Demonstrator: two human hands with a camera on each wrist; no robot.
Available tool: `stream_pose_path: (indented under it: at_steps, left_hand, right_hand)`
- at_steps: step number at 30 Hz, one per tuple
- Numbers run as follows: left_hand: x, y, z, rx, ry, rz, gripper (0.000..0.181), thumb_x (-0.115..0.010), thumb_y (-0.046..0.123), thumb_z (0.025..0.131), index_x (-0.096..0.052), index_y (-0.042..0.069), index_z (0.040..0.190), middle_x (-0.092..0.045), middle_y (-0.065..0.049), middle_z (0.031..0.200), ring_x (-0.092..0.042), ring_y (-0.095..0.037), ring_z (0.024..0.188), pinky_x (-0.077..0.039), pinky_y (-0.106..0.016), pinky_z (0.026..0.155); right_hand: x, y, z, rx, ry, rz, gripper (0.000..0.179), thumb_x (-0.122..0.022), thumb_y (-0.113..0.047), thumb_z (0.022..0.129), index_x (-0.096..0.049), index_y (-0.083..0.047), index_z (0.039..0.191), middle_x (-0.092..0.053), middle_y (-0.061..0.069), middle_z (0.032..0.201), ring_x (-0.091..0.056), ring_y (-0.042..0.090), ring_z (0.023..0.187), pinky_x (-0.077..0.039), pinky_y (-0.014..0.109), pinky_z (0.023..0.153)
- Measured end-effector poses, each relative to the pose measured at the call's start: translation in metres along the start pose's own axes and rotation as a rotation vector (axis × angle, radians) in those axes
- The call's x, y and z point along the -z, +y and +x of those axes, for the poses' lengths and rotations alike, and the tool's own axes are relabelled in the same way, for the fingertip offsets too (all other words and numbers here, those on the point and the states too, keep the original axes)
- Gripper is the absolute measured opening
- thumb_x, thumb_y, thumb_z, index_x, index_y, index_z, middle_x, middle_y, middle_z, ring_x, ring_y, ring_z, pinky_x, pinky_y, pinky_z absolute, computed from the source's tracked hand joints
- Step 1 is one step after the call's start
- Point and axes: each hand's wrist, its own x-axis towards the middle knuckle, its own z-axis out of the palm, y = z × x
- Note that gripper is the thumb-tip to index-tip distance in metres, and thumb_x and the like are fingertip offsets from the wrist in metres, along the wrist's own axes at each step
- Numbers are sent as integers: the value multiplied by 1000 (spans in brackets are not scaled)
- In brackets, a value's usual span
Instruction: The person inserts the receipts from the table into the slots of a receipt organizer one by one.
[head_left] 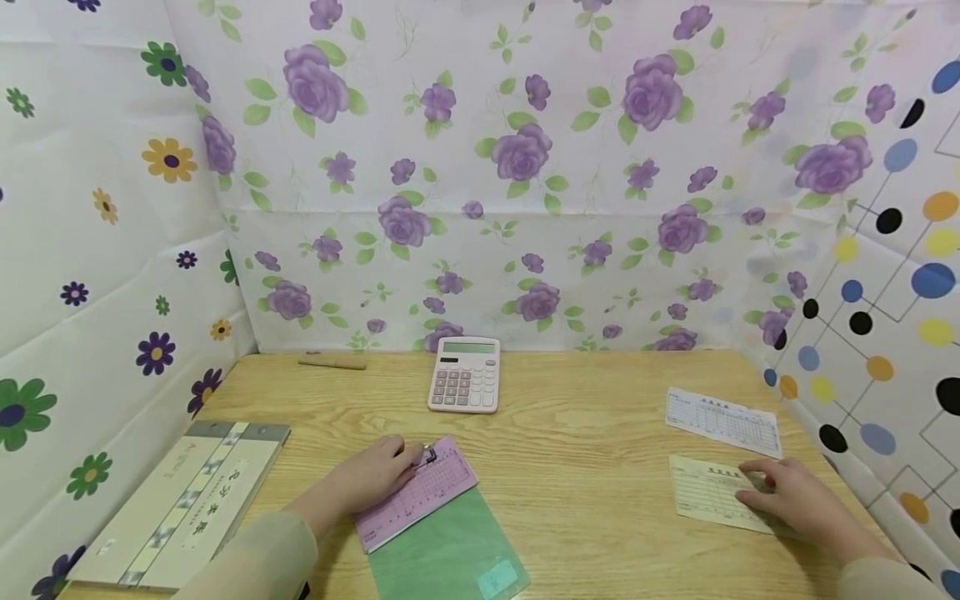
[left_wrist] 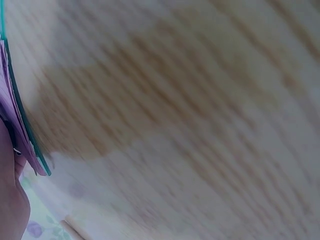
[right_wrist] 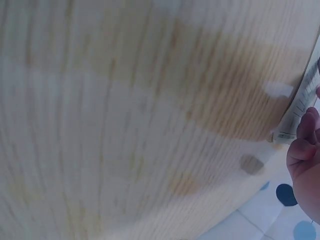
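Observation:
In the head view my left hand (head_left: 378,475) grips the upper left edge of a pink printed slip (head_left: 423,492), its thumb at a small dark clip (head_left: 427,455). Under the slip lies a translucent green sheet (head_left: 442,550). The left wrist view shows the pink papers (left_wrist: 11,95) edge-on against the green sheet. Over the right end of a pale yellow form (head_left: 712,492) is my right hand (head_left: 802,504), thumb and forefinger apart. Whether its fingertips touch the paper I cannot tell. A white form (head_left: 723,421) lies just behind the yellow one.
A pink calculator (head_left: 465,375) stands at the back of the wooden table (head_left: 585,467). A brown pen-like stick (head_left: 332,364) lies to its left. At the left is a beige account binder (head_left: 180,508) with a shiny band. Patterned cloth (head_left: 480,208) encloses the table's back and sides.

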Motion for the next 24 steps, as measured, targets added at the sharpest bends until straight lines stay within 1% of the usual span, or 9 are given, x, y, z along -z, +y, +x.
stream_pose_path:
  at_steps: [6,9,12,15,18,20,24]
  left_hand:
    - [0,0,-1,4,0,-10,41,-49,27,98,-48,14,137,-45,1,95,-41,-9,78,-44,-27,68]
    - [-1,0,-1,13,-3,-13,41,-48,29,98,-48,15,137,-45,2,96,-42,-9,78,-44,-28,69]
    - [-2,0,0,8,2,-12,41,-49,29,98,-49,15,137,-45,2,96,-42,-8,78,-44,-27,69]
    - [-1,0,1,3,14,-33,41,-52,28,97,-50,14,136,-45,3,94,-41,-8,76,-42,-25,66]
    - [0,0,1,17,17,-71,41,-54,27,95,-51,14,134,-43,3,92,-40,-7,73,-41,-23,64]
    - [2,0,0,31,16,-110,41,-56,26,95,-52,14,134,-43,3,91,-39,-8,73,-40,-24,64]
    - [4,0,1,70,1,-171,42,-57,28,94,-53,15,133,-43,4,91,-40,-9,74,-40,-26,66]
  right_hand:
    - [-11,-11,9,41,42,13,61,-65,-51,82,-62,0,115,-55,7,88,-51,23,83,-44,47,72]
    - [-15,-18,14,51,48,8,60,-62,-52,84,-62,-1,116,-56,7,89,-53,23,84,-45,49,73]
    - [-15,-27,15,44,43,20,60,-61,-53,85,-61,-2,117,-56,8,91,-53,24,84,-45,50,74]
    - [-8,-33,13,41,34,43,59,-61,-50,86,-60,-1,119,-54,10,92,-52,24,82,-45,48,72]
    - [2,-30,10,36,20,43,57,-63,-47,86,-60,-1,119,-54,13,92,-52,25,81,-45,48,70]
    - [7,-23,7,30,-2,36,57,-64,-46,85,-60,-2,120,-55,13,93,-53,26,83,-46,48,70]
    - [12,-5,2,37,-52,44,56,-68,-44,82,-60,-2,119,-57,19,96,-56,33,88,-46,52,73]
